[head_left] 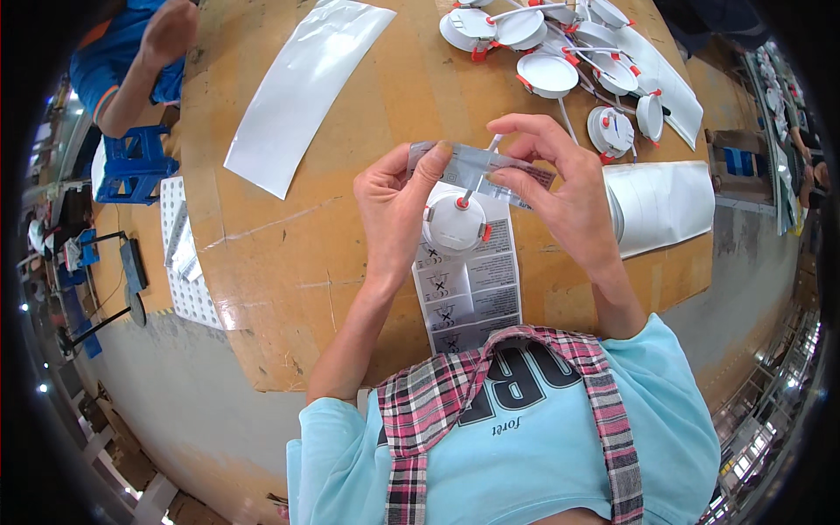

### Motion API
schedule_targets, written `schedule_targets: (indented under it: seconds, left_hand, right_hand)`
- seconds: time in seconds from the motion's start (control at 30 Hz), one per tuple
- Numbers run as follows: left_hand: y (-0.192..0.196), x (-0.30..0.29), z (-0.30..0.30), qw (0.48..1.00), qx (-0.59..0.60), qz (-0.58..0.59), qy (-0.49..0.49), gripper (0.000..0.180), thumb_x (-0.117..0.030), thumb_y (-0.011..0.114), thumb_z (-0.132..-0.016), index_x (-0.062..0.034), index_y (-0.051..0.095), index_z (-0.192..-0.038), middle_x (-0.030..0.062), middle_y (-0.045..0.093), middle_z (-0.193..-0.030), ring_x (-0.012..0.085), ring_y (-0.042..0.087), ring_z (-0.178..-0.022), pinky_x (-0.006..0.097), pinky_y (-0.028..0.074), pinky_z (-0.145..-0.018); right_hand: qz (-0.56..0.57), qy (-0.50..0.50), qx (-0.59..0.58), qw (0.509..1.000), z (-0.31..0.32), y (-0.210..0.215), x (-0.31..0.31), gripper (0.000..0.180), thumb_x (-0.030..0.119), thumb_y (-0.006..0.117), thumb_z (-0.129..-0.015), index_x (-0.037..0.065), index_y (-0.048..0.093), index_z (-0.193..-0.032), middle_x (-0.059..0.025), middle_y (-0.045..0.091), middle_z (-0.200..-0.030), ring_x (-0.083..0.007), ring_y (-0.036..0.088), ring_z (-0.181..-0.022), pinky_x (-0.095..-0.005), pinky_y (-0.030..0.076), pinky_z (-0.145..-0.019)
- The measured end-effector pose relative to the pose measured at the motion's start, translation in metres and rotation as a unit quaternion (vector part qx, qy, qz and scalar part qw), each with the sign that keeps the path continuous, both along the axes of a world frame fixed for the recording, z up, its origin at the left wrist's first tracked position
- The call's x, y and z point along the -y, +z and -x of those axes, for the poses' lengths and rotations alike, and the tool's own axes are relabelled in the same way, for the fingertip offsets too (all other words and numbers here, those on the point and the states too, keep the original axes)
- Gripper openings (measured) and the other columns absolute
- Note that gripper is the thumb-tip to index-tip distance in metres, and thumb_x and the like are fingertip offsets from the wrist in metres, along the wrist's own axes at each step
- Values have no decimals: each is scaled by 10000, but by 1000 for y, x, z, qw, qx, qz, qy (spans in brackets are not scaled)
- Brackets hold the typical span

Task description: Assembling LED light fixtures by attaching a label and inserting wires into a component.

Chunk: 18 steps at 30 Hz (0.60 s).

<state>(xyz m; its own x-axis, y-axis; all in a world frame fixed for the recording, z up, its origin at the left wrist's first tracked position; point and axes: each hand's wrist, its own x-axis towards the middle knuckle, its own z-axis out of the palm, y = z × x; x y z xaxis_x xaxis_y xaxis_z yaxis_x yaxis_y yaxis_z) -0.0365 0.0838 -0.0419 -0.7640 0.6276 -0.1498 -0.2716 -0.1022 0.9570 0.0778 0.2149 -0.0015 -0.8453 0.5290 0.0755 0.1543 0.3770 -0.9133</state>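
A wooden bench (289, 254) carries a long white sheet (302, 87) toward its far left and a heap of round white lamps (560, 52) at its far right corner. Near the front edge, a label strip (468, 297) lies under a round white lamp (453, 223). Above it, the left hand (394, 214) and right hand (564, 188) pinch a small label (477, 166) by its ends.

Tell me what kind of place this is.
Probably a factory assembly or packing bench. A heap of identical round white lamp fittings lies on the worn wooden table, a strip of printed labels lies near the person, and both hands hold one label.
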Motion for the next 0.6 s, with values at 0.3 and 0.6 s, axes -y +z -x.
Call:
schedule_targets:
  seconds: [0.3, 0.6]
  left_hand:
    - [-9, 1, -2, 998, 30, 17, -49, 190, -175, 666, -894, 11, 683, -865, -12, 639, -724, 21, 536, -626, 185, 409, -531]
    - [-12, 1, -4, 998, 23, -25, -52, 171, -141, 712, -850, -4, 658, -936, 22, 671, -797, 71, 611, -666, 221, 498, -595]
  right_hand:
    - [62, -74, -20, 995, -9, -16, 14, 365, 7, 691, -792, 18, 551, -1129, -96, 651, -769, -156, 641, -731, -280, 510, -660]
    - [18, -60, -16, 998, -3, -16, 13, 390, 25, 699, -791, 23, 583, -1163, -94, 659, -768, -168, 647, -709, -295, 521, -661]
